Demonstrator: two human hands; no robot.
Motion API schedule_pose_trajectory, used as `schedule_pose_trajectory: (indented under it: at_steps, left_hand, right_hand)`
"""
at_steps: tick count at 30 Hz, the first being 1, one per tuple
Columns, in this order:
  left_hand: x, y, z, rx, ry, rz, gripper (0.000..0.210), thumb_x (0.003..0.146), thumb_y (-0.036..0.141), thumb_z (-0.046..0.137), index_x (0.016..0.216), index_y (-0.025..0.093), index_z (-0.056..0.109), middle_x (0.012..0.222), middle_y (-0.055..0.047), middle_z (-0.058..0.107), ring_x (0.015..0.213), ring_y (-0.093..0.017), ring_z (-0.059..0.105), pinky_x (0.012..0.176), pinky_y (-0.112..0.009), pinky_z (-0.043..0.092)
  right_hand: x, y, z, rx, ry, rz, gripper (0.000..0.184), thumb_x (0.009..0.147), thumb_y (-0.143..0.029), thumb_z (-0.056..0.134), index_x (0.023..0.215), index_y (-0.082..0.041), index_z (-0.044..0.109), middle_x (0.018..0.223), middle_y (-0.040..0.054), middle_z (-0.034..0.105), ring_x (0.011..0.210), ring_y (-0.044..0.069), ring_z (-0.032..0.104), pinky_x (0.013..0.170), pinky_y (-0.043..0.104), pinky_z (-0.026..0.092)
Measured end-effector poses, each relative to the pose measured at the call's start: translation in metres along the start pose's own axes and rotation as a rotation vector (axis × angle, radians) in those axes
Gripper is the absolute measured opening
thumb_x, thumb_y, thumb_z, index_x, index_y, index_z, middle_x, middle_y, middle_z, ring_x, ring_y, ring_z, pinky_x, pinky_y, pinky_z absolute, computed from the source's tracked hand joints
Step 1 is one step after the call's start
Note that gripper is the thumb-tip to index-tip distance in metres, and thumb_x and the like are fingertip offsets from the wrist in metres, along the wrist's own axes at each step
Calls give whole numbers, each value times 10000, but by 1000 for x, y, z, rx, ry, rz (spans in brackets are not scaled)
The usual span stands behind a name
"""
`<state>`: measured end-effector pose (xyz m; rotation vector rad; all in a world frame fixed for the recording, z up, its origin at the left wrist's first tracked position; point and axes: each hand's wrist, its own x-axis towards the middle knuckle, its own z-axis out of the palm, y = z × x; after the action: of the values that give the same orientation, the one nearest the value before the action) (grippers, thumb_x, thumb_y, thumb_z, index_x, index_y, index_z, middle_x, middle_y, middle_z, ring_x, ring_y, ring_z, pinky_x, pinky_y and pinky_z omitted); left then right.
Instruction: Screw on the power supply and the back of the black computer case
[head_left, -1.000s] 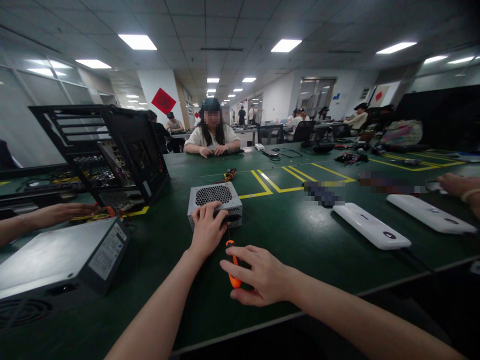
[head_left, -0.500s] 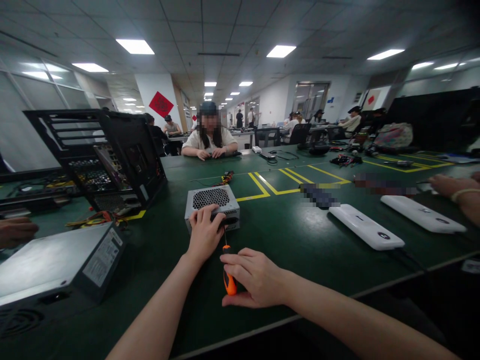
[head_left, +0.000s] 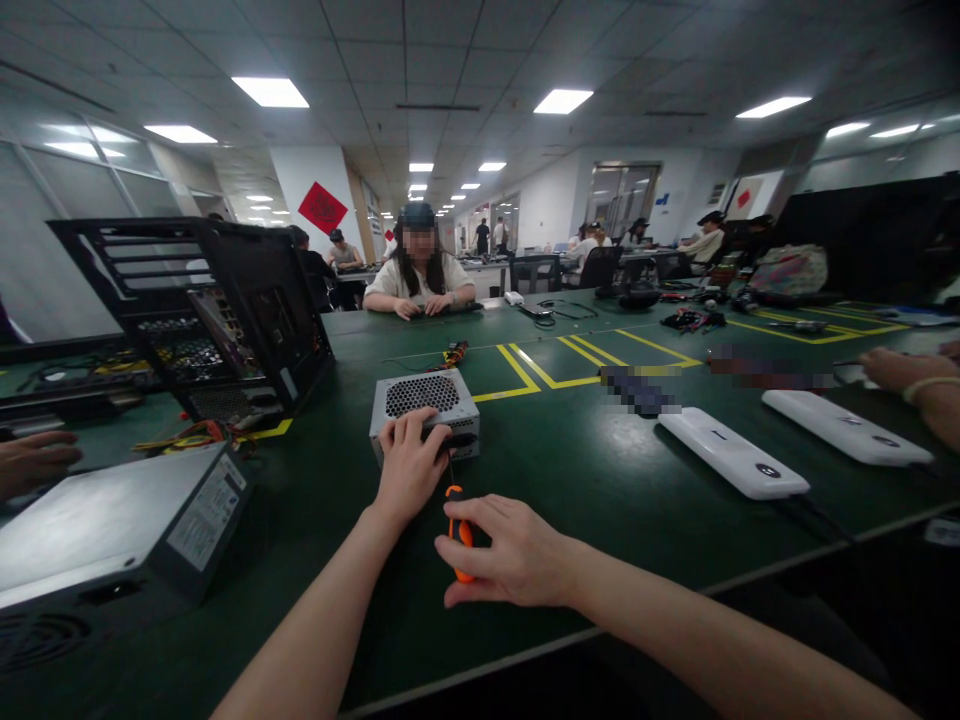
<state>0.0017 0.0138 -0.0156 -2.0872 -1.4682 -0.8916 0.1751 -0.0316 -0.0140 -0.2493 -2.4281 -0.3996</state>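
A silver computer power supply [head_left: 424, 393] with a honeycomb fan grille on top sits on the green table. My left hand [head_left: 409, 462] is closed over its near edge, fingertips on the top and front. Beside those fingers, a dark part [head_left: 460, 441] shows on the front face. My right hand [head_left: 506, 550] grips an orange and black screwdriver [head_left: 463, 545] by its handle, fingers curled round it. Its thin shaft points away from me toward the near face of the power supply. The tip is hidden by my left fingers.
A larger power supply [head_left: 127, 525] lies at left, before an open black computer case [head_left: 202, 310] and loose cables [head_left: 199, 437]. Two white power banks [head_left: 731, 452] lie at right. Co-workers' hands [head_left: 900, 372] show at both sides; a person [head_left: 420, 275] sits opposite.
My right fingers have shifted round the screwdriver's handle, and the handle has turned and tilted slightly. My left hand and the power supply stay in place.
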Motion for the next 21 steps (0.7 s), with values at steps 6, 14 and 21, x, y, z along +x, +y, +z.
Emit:
schedule_pose_trajectory:
  at_steps: [6,14,21]
  left_hand:
    - [0,0,1,2,6,-8,194,693,220,586,886,237,582,1154,-82,471,1067,-258,380,867,-433,255]
    - [-1,-1,3,11,-1,-11,199,698,220,581,896,244,575,1165,-77,467,1085,-256,370,873,-435,252]
    - [-1,-1,2,8,3,-13,200,696,217,581,895,240,575,1161,-78,467,1081,-257,370,870,-433,253]
  right_hand:
    - [-2,3,6,-12,108,17,405,761,-523,490,876,-138,540,909,100,601,694,146,555,583,261,416]
    - [-3,4,6,-35,109,60,316,755,-470,506,677,-164,487,806,55,607,654,145,541,559,265,378]
    - [-5,5,3,-19,73,152,250,786,-402,488,762,-156,526,804,63,560,676,135,513,568,234,400]
